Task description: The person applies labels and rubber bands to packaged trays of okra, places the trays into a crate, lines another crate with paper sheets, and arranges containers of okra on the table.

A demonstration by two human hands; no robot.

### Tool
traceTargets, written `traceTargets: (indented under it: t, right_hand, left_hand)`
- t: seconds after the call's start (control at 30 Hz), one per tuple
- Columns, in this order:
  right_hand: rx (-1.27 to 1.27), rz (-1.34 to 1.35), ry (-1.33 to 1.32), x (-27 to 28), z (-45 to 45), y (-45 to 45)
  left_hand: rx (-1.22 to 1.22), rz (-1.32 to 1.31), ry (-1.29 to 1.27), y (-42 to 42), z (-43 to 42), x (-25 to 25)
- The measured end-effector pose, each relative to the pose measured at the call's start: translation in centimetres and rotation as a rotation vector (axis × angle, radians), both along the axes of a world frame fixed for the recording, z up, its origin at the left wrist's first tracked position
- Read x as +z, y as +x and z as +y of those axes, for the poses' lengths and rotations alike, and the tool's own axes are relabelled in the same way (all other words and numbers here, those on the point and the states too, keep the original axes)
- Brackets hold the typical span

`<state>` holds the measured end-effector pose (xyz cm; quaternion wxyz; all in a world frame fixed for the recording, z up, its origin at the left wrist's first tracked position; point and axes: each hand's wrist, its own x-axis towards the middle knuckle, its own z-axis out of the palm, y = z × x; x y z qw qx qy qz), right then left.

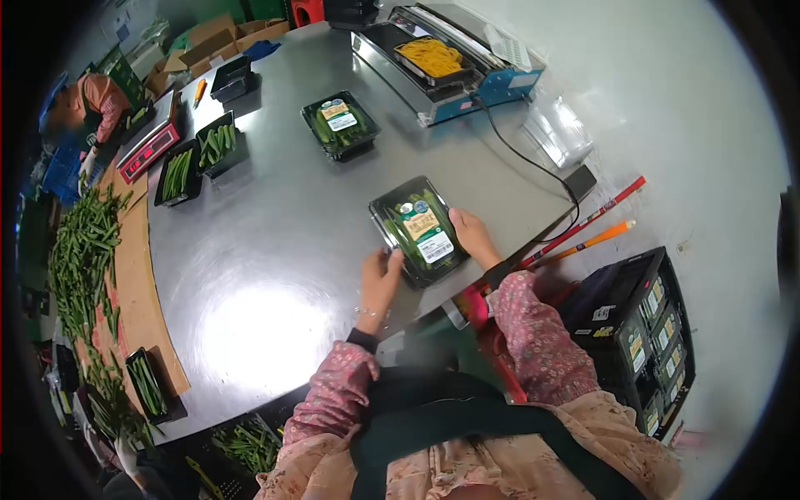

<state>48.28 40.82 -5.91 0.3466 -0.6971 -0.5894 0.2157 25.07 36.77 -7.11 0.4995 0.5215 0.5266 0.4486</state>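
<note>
A black tray pack of green vegetables [421, 229] with a clear top and printed labels is at the near side of the steel table [275, 225]. My left hand [381, 287] grips its left edge, thumb against the side. On the opposite edge, my right hand [473, 237] closes round the pack, its fingers partly hidden. I cannot tell whether the pack touches the tabletop. Farther back lies a second labelled vegetable pack [340, 125].
A blue-sided machine [467, 92] bears a tray of yellow strips [432, 58]; its cable crosses the right edge. A black crate [633, 342] of packs stands at right. Open trays of green pods [177, 173], a red scale [150, 154] and a pod heap [83, 258] are left, near co-workers.
</note>
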Motion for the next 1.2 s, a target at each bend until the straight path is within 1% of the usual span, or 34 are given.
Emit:
traceTargets:
  t: [0.07,0.1,0.13,0.17,0.2,0.23,0.3,0.4,0.5,0.57,0.6,0.63,0.7,0.73,0.77,0.8,0.83,0.9,0.93,0.97,1.0,1.03,1.07,1.1,1.13,1.17,1.2]
  right_hand:
    - [-0.024,-0.023,-0.101,-0.3,0.7,-1.1]
    - [-0.017,0.042,-0.129,-0.2,0.7,-1.5]
    - [-0.014,0.11,-0.156,0.0,0.4,-1.9]
    - [-0.014,0.177,-0.183,0.3,0.2,-2.1]
    - [-0.003,0.249,-0.166,-0.9,0.4,-1.6]
    - [-0.027,0.297,-0.185,-1.0,0.1,-1.8]
    - [-0.06,0.397,-0.217,-1.1,-0.3,-2.1]
    - [-0.064,0.699,-0.272,-0.1,-0.8,-2.6]
    - [-0.009,1.114,-0.232,3.1,-1.9,-4.5]
    - [-0.098,1.126,-0.197,1.8,-1.8,-5.2]
    - [-0.097,1.156,-0.18,1.4,-2.0,-5.6]
    - [-0.114,1.077,-0.146,0.5,-1.9,-5.8]
    - [-0.109,0.991,-0.164,2.6,-1.4,-6.8]
    - [-0.072,0.968,-0.162,3.7,-0.9,-7.2]
    - [-0.039,0.943,-0.164,4.7,-0.4,-7.2]
    - [0.044,0.826,-0.171,5.7,0.5,-6.8]
    - [0.146,0.766,-0.198,6.2,1.8,-5.8]
    - [0.348,0.638,-0.253,7.6,5.7,-3.2]
    - [0.291,0.728,-0.158,8.8,8.0,-2.4]
    - [0.303,0.67,0.018,9.6,11.0,-0.8]
    - [0.315,0.61,0.193,10.2,14.5,1.1]
    - [0.266,0.401,0.314,10.5,18.8,3.2]
    - [0.191,0.344,0.372,12.7,21.9,3.9]
    - [0.137,0.23,0.362,13.6,24.8,4.9]
    - [0.082,0.118,0.355,13.8,27.9,6.1]
    - [0.029,-0.016,0.458,12.2,32.0,7.6]
    - [-0.03,-0.085,0.424,12.1,34.4,8.1]
  left_hand:
    - [0.008,0.169,0.041,1.0,1.2,0.1]
    - [0.028,0.32,0.073,1.6,1.8,-1.3]
    - [0.043,0.473,0.105,1.5,2.2,-1.5]
    - [0.026,0.431,0.093,1.1,2.6,-1.8]
    - [0.007,0.389,0.08,0.8,2.9,-2.2]
    - [-0.01,0.349,0.067,0.6,3.0,-2.2]
    - [-0.012,0.323,0.073,0.1,3.0,-2.1]
    - [-0.011,0.237,0.086,-0.3,3.2,-3.0]
    - [-0.012,0.089,0.058,-0.6,2.9,-2.7]
    - [-0.026,-0.031,0.026,-1.4,3.2,-1.4]
    - [-0.036,-0.102,0.0,-1.8,3.2,-0.6]
    - [-0.047,-0.174,-0.017,-2.2,3.6,-0.1]
    - [-0.121,-0.389,-0.158,-3.3,4.1,-0.9]
    - [-0.073,-0.457,-0.201,-3.3,3.8,1.7]
    - [-0.057,-0.498,-0.237,-3.7,3.8,1.4]
    - [-0.008,-0.604,-0.285,-3.7,3.7,3.5]
    - [0.043,-0.71,-0.336,-3.8,3.3,6.0]
    - [0.129,-0.825,-0.267,-3.9,3.1,7.1]
    - [0.182,-0.83,-0.228,-4.1,3.0,7.4]
    - [0.203,-0.685,-0.198,-5.0,3.0,6.0]
    - [0.23,-0.704,-0.186,-5.1,2.8,6.3]
    - [0.258,-0.722,-0.173,-5.2,2.4,7.0]
    - [0.29,-0.722,-0.159,-5.3,2.0,7.2]
    - [0.301,-0.706,-0.181,-5.4,1.5,8.1]
    - [0.323,-0.681,-0.178,-5.6,0.9,8.1]
    - [0.345,-0.656,-0.173,-5.8,0.3,8.0]
    - [0.382,-0.637,-0.194,-6.0,-0.2,7.7]
